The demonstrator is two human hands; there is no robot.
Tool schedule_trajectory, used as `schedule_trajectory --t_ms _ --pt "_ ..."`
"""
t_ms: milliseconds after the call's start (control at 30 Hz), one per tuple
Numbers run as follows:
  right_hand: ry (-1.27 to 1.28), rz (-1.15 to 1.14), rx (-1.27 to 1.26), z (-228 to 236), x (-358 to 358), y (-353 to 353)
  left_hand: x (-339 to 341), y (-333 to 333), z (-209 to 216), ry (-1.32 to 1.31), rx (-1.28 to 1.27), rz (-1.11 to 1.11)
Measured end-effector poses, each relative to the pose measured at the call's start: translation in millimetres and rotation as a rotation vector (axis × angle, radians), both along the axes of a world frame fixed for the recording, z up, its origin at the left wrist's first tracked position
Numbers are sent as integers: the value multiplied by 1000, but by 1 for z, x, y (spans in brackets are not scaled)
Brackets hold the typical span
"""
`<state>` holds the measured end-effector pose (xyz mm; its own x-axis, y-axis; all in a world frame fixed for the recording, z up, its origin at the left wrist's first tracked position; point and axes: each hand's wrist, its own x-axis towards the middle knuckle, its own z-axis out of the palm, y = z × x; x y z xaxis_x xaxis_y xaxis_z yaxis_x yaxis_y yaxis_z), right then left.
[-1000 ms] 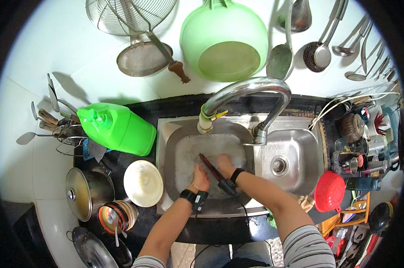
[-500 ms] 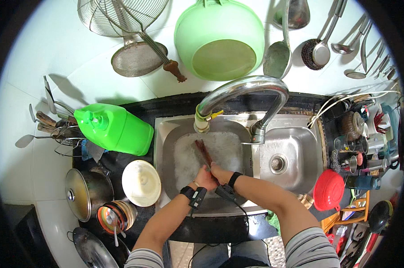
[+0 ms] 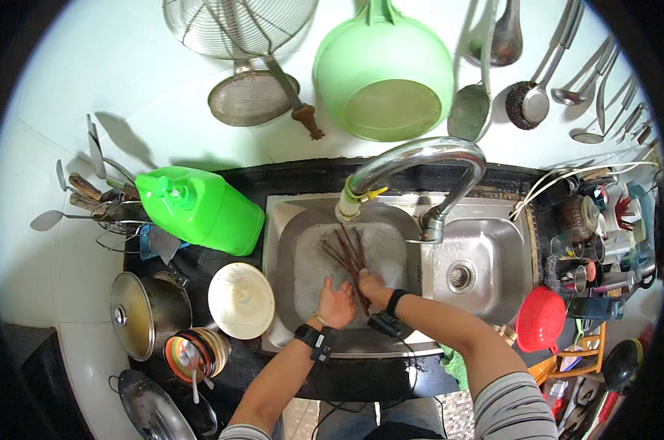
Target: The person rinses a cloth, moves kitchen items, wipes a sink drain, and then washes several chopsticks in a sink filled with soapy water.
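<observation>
Several chopsticks (image 3: 344, 253): fanned within left sink basin (image 3: 287, 265); likely light, stiff, slippery when wet; best gripped mid-bundle.
Right hand (image 3: 373, 287): fingers curled around chopsticks' lower part.
Left hand (image 3: 336, 303): fingers loosely open, nothing visibly held.
</observation>
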<state>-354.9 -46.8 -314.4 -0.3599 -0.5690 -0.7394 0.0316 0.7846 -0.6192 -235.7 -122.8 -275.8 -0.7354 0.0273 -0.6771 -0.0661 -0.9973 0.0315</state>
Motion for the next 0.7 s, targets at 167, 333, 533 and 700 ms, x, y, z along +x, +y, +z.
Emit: schedule_trajectory --t_ms 167,333,533,700 --pt "177 -165 295 8 -22 -16 42 -6 10 -401 -180 -51" --pt "383 289 302 -44 11 -35 51 -11 39 -319 -194 165" --pt "549 476 240 -80 26 -59 61 -14 46 -260 -243 409" --pt "625 343 199 -36 -5 -35 90 -11 57 -224 -233 469"
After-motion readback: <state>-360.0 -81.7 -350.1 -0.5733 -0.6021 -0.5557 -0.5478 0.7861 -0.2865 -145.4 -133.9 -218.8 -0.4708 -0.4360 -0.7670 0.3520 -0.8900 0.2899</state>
